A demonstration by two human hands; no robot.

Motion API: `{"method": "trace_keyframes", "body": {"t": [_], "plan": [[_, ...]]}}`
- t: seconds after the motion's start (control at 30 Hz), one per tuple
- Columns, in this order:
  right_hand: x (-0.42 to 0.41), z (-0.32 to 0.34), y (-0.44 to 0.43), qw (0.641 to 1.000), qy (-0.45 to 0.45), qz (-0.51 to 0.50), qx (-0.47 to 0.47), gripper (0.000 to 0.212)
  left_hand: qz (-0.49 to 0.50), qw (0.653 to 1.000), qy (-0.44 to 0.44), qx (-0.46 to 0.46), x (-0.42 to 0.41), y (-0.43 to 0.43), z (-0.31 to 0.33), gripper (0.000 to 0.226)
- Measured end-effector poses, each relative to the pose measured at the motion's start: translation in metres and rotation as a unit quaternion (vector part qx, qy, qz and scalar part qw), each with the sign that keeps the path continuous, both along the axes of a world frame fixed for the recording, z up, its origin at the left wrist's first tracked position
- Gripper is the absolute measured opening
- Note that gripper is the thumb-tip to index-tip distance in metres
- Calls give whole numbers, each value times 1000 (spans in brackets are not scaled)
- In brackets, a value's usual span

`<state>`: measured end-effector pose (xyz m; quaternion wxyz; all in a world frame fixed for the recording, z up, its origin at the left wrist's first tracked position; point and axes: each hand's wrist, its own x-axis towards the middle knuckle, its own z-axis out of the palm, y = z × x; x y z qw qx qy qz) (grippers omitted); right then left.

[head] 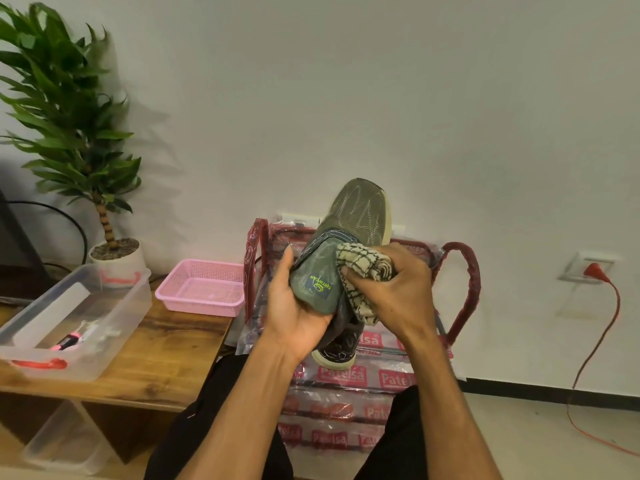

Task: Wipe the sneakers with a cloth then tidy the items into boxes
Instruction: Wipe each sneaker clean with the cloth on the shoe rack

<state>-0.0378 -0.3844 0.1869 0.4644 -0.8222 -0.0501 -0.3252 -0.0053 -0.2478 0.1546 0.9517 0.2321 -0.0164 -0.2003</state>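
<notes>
An olive-green mesh sneaker (356,216) is held up in front of me, toe pointing up and away, its pale sole on the right. My left hand (294,306) grips it from the left around the tongue and heel. My right hand (398,289) holds a bunched cream cloth with a dark check (356,268) against the sneaker's opening. A clear plastic box (114,306) with a red handle stands on the wooden table at the left, with small items inside. A pink mesh basket (201,289) sits at the table's far right corner.
A red-framed chair wrapped in printed plastic (464,271) stands right behind the sneaker. A potted plant (114,251) is at the back of the wooden table (166,348). Another clear box (65,441) sits under the table. A red cable (595,341) hangs from a wall socket at the right.
</notes>
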Motion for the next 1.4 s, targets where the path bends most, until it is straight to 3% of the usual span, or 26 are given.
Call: {"method": "trace_keyframes", "body": {"t": [0.07, 0.2, 0.5, 0.57, 0.73, 0.93, 1.1, 1.23, 1.4], "plan": [[-1, 5, 0, 999, 7, 34, -29, 27, -14, 1000, 3, 15, -1, -1, 3, 69], [4, 11, -3, 1000, -22, 0, -14, 25, -4, 1000, 9, 7, 0, -3, 2, 83], [7, 2, -4, 997, -40, -57, 30, 33, -11, 1000, 17, -4, 1, -4, -1, 53], [5, 2, -3, 997, -42, -54, 35, 32, -10, 1000, -3, 23, 1, -6, -1, 53], [-4, 7, 1, 997, 42, 61, -38, 31, -19, 997, -36, 72, 1, -8, -1, 53], [7, 3, -1, 997, -28, -64, -22, 28, -19, 997, -41, 60, 1, -12, -2, 46], [4, -2, -3, 998, -19, -66, 14, 34, -9, 998, -52, 41, 1, -8, -5, 56], [4, 0, -3, 998, -23, -59, 30, 36, -23, 1000, -3, -17, 1, -4, -9, 72], [4, -2, -4, 997, -21, -62, 42, 37, -32, 998, 41, -35, 2, 0, -15, 61]]}}
